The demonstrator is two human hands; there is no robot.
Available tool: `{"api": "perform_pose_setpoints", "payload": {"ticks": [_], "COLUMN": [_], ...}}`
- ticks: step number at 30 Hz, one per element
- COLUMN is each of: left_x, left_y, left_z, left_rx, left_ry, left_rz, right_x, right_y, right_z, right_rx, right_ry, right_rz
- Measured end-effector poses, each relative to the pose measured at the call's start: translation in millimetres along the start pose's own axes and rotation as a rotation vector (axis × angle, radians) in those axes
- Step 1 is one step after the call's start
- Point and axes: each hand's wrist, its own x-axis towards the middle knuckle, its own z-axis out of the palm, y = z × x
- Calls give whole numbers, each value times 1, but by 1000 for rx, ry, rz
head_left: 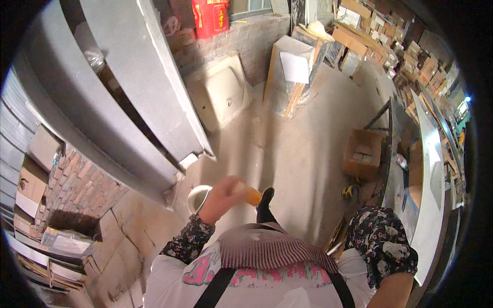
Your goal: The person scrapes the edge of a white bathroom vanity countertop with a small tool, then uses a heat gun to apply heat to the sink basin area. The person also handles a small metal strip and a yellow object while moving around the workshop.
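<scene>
Just in front of my body, my left hand [223, 197] is closed around a short orange-yellow object [251, 195]; its kind cannot be made out. Below that hand, partly covered by it, a white bucket [192, 194] stands on the floor. A floral oversleeve [380, 238] covers my right forearm, which hangs down at the right, and the right hand itself is hidden. My dark shoe [267, 196] shows beyond the orange-yellow object.
Large grey panels [138, 66] stand at the left. Ahead are a cream basin [224, 95] and a wrapped crate [292, 66]. At the right are an open cardboard box [362, 152], a yellow-black tool [351, 193] and a long white board [432, 169]. A red bag [211, 18] hangs by the wall.
</scene>
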Motion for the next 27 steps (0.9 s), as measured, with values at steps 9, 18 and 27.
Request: {"api": "perform_pose_setpoints", "payload": {"ticks": [9, 18, 27], "left_x": [211, 370, 607], "left_y": [4, 0, 28], "left_z": [-31, -130, -316], "left_rx": [-215, -453, -568], "left_ry": [231, 607, 1021], "left_rz": [-37, 24, 418], "right_x": [-107, -202, -357], "right_y": [-8, 41, 153], "right_z": [-183, -366, -512], "right_rx": [-57, -52, 167], "right_ry": [-56, 102, 793], "right_rz": [-65, -117, 507]}}
